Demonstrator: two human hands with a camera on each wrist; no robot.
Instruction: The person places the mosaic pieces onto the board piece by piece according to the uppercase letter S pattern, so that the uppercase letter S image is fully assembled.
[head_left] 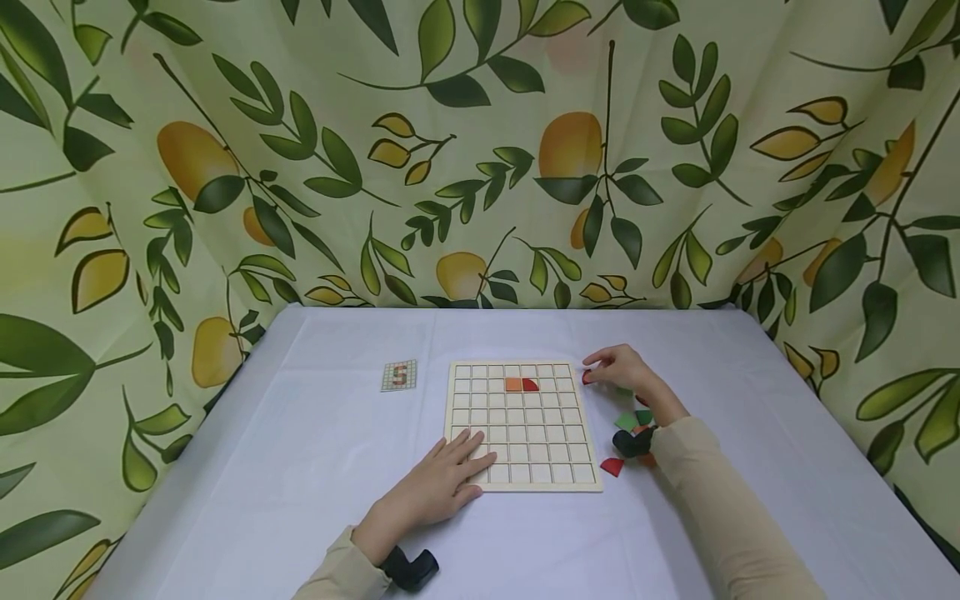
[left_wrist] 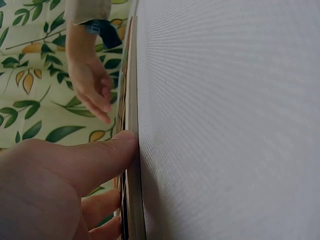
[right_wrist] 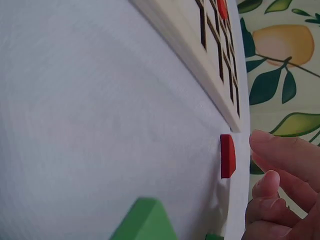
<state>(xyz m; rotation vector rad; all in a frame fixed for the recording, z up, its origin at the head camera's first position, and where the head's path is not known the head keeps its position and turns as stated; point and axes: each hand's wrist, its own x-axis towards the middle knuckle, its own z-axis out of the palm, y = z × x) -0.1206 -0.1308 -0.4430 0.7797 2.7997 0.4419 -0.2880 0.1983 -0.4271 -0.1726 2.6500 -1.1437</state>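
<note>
A pale wooden grid board lies on the table, with an orange square and a red quarter-round piece side by side in its cells. My left hand rests on the board's near left corner, fingers spread; in the left wrist view its thumb touches the board's edge. Off the board's far right corner, my right hand hovers beside a loose red piece. Its fingers are loosely bent, and the right wrist view shows a gap between them and that piece.
Loose green pieces, a red piece and some orange ones lie right of the board, partly hidden by the right wrist and its black strap. A small pattern card lies left of the board. A leaf-printed curtain hangs behind the table.
</note>
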